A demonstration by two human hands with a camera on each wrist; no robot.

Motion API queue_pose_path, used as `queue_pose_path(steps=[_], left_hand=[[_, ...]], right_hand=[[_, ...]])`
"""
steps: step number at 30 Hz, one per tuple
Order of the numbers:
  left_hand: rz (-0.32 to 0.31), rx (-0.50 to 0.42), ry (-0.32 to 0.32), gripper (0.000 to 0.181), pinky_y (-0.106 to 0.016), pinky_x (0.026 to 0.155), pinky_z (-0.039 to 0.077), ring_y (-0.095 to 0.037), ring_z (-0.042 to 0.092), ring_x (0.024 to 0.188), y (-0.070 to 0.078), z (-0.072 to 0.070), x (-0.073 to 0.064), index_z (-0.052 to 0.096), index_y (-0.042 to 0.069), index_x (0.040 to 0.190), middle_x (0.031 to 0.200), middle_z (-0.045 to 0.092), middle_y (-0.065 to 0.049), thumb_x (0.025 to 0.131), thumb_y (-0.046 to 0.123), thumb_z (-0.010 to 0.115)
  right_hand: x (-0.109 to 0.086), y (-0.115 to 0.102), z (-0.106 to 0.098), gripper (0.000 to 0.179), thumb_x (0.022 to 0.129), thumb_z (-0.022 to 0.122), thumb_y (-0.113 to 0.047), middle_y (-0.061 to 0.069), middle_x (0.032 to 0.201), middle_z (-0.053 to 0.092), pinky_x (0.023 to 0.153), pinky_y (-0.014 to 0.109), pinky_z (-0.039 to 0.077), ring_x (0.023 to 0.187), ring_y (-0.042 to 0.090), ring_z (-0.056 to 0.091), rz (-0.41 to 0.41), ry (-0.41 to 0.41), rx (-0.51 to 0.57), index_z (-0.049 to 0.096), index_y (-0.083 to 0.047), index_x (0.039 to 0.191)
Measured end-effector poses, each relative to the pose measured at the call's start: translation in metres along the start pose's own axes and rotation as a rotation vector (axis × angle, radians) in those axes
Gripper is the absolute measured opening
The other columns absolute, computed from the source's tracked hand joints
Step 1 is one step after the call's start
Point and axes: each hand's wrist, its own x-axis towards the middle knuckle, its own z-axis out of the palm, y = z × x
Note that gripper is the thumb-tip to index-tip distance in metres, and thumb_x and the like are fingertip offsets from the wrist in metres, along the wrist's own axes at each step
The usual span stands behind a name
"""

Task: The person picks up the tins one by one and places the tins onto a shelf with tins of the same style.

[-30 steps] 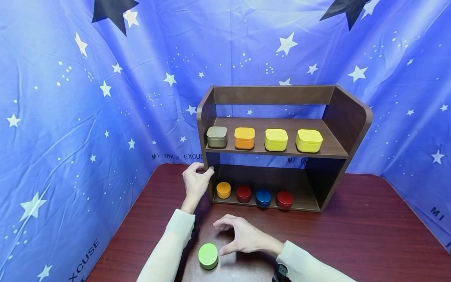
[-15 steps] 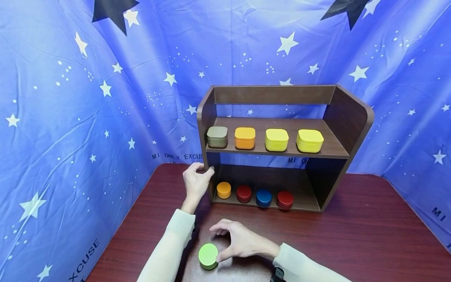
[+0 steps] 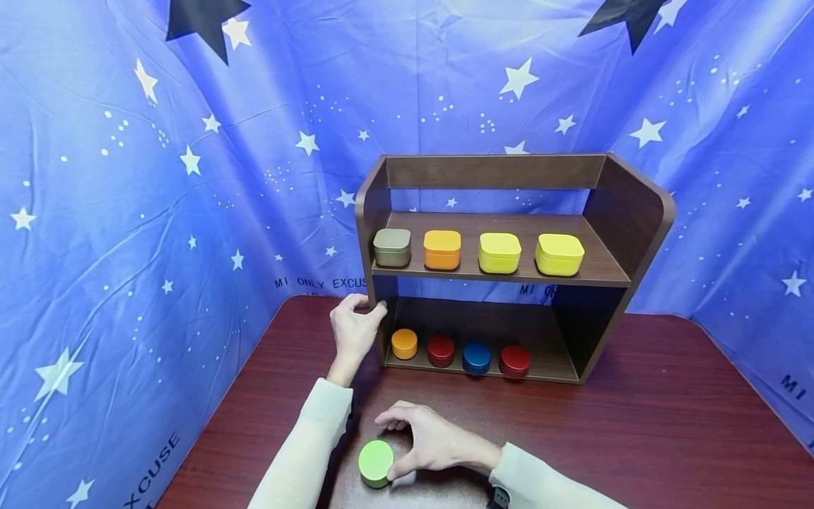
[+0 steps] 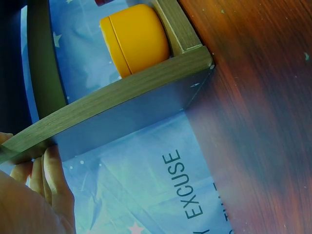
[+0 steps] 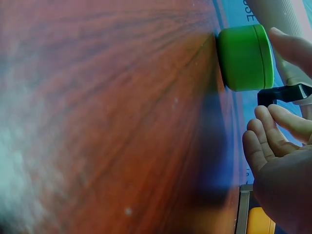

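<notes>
My left hand (image 3: 356,329) grips the front edge of the left side panel of a small dark brown shelf (image 3: 496,182). In the left wrist view the fingers (image 4: 56,175) lie along the panel's outer face. A round light-green tin with a lid (image 3: 376,463) stands on the table near me. Beside it is my right hand (image 3: 432,442), fingers loosely bent and spread from the thumb. The thumb tip is right at the tin's right side in the head view. From the right wrist, the green tin (image 5: 243,58) appears upright with its lid on, the other fingers apart from it.
Along the lower shelf stand round tins: orange (image 3: 404,343), dark red (image 3: 441,350), blue (image 3: 476,358) and another red (image 3: 514,362). Above them sit squarish tins: grey-green (image 3: 392,247), orange (image 3: 441,249) and two yellow (image 3: 499,253). A starry blue cloth (image 3: 305,106) surrounds the reddish-brown table (image 3: 668,424).
My right hand has shifted slightly left and toward me, bringing the thumb to the green tin. The left hand stays on the shelf panel.
</notes>
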Motion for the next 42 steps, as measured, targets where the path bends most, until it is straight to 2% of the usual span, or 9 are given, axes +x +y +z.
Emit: queue_pose_path(steps=[12, 22, 28, 36, 42], left_hand=[[0.005, -0.003, 0.003, 0.009, -0.02, 0.07, 0.05, -0.021, 0.071, 0.075, 0.0, 0.0, 0.0, 0.082, 0.009, 0.079, 0.083, 0.08, -0.01, 0.079, 0.018, 0.085], [-0.006, -0.005, -0.002, 0.01, -0.021, 0.071, 0.051, -0.024, 0.073, 0.078, 0.001, 0.0, -0.001, 0.082, 0.009, 0.08, 0.084, 0.08, -0.011, 0.079, 0.018, 0.085], [-0.017, -0.005, 0.0, 0.01, -0.018, 0.071, 0.05, -0.026, 0.073, 0.078, 0.0, 0.0, -0.001, 0.082, 0.009, 0.08, 0.085, 0.08, -0.011, 0.079, 0.018, 0.085], [-0.014, 0.007, -0.002, 0.013, -0.019, 0.07, 0.05, -0.025, 0.072, 0.077, -0.001, 0.0, 0.0, 0.081, 0.006, 0.081, 0.085, 0.08, -0.012, 0.079, 0.018, 0.086], [-0.008, 0.004, 0.005, 0.012, -0.018, 0.07, 0.049, -0.025, 0.072, 0.077, -0.001, 0.001, 0.0, 0.081, 0.007, 0.081, 0.084, 0.08, -0.011, 0.079, 0.018, 0.086]], right_hand=[[0.002, -0.001, 0.005, 0.064, 0.081, 0.095, -0.022, 0.013, 0.124, 0.074, 0.103, 0.024, 0.057, 0.114, 0.01, 0.068, -0.021, -0.016, -0.012, 0.069, -0.001, 0.135], [0.003, -0.003, 0.01, 0.061, 0.081, 0.094, -0.025, 0.002, 0.125, 0.074, 0.103, 0.019, 0.053, 0.113, -0.006, 0.06, -0.011, -0.048, -0.043, 0.071, -0.006, 0.135], [0.003, -0.005, 0.011, 0.059, 0.081, 0.093, -0.025, -0.002, 0.124, 0.074, 0.104, 0.019, 0.052, 0.113, -0.007, 0.06, 0.015, -0.055, -0.04, 0.072, -0.009, 0.134], [0.002, -0.003, 0.013, 0.052, 0.081, 0.092, -0.023, -0.004, 0.119, 0.075, 0.1, 0.017, 0.052, 0.11, -0.008, 0.06, -0.019, -0.047, -0.076, 0.074, -0.014, 0.13], [0.003, -0.004, 0.013, 0.051, 0.081, 0.092, -0.022, -0.005, 0.118, 0.076, 0.1, 0.017, 0.052, 0.109, -0.008, 0.06, -0.013, -0.044, -0.07, 0.075, -0.015, 0.129]])
